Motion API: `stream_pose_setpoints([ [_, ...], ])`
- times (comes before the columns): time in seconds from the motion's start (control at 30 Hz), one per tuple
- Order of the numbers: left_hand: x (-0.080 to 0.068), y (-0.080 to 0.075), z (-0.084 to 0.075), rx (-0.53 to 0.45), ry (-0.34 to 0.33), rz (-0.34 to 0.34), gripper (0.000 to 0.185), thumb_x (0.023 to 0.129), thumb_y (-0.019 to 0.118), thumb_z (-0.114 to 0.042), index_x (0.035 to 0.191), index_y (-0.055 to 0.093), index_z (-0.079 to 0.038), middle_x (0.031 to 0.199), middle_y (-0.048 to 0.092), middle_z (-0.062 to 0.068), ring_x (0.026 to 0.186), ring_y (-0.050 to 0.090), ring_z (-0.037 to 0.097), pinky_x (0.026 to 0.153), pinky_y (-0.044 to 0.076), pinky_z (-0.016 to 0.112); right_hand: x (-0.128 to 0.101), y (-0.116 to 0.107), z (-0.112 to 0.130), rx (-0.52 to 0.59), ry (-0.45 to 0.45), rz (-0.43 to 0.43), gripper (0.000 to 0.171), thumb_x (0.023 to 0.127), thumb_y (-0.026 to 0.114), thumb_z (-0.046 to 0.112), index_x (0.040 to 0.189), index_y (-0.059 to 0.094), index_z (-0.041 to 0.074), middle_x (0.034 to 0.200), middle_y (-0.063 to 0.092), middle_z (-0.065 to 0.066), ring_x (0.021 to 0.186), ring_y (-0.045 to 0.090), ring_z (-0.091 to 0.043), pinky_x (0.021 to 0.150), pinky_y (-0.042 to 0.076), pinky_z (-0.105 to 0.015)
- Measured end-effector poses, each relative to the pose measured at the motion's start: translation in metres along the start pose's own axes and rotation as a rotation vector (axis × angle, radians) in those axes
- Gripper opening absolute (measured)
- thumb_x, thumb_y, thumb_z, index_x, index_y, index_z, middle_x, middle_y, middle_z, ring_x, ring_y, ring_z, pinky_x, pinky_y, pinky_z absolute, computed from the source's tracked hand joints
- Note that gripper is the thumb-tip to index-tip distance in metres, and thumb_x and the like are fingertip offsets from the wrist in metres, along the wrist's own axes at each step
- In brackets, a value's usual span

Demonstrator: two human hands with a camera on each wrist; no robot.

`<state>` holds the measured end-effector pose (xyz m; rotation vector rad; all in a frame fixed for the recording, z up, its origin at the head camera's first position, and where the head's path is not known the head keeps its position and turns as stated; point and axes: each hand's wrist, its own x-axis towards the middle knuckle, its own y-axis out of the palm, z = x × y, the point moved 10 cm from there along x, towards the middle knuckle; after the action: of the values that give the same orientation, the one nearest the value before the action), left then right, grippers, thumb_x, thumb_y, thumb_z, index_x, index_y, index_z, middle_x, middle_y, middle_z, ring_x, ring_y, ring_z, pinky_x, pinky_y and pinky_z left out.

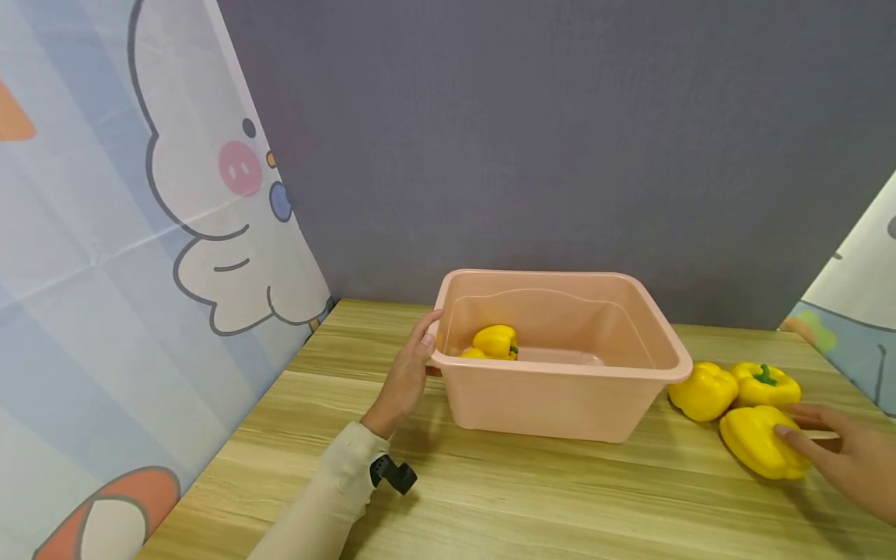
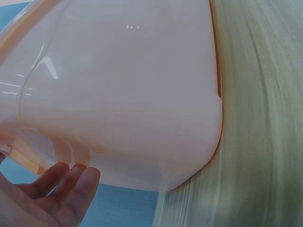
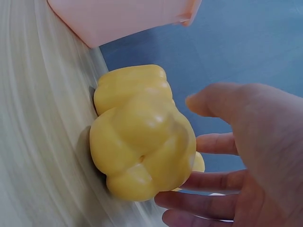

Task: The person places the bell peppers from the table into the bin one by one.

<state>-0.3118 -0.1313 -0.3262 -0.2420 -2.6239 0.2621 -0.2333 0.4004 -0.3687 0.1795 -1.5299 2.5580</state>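
A pink plastic bin [image 1: 539, 400] stands upright on the table. My left hand [image 1: 406, 381] grips its left rim, thumb on top and fingers under the lip; in the left wrist view, the fingertips [image 2: 87, 179] lie against the bin's outer wall. Inside, at the left end, are yellow bell peppers [image 1: 495, 341], partly hidden by the front wall. Right of the bin, my right hand [image 1: 847, 451] reaches round the nearest yellow bell pepper [image 1: 759, 443]. The right wrist view shows its fingers spread beside that pepper [image 3: 142, 146], with the thumb standing apart from it.
Two more yellow bell peppers, one by the bin's right wall [image 1: 702, 393] and one with a green stem [image 1: 768, 383], lie behind the nearest one. A dark grey partition [image 1: 560, 140] rises behind the wooden table [image 1: 504, 498]. Printed cartoon sheets [image 1: 91, 257] hang at both sides.
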Motion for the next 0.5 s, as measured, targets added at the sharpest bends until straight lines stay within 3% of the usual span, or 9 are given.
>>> stream_pose_setpoints([
  [0.33,0.001,0.0,0.001,0.011,0.0,0.0,0.053,0.107,0.03,-0.04,0.157,0.033,-0.021,0.143,0.048,0.022,0.101,0.061,0.032,0.082,0.049,0.067,0.004,0.009,-0.01,-0.043,0.032,0.055,0.072,0.102,0.057,0.04,0.127,0.04,-0.026,0.117,0.042,-0.055,0.086,0.062,-0.056,0.063,0.057,-0.051],
  [0.5,0.0,-0.001,0.001,0.016,0.002,-0.001,0.052,0.107,0.03,-0.04,0.157,0.034,-0.022,0.146,0.047,0.019,0.102,0.061,0.032,0.081,0.049,0.067,0.006,0.012,-0.009,-0.085,0.007,0.083,0.074,0.1,0.06,0.043,0.127,0.041,-0.024,0.118,0.041,-0.054,0.093,0.057,-0.06,0.067,0.056,-0.054],
])
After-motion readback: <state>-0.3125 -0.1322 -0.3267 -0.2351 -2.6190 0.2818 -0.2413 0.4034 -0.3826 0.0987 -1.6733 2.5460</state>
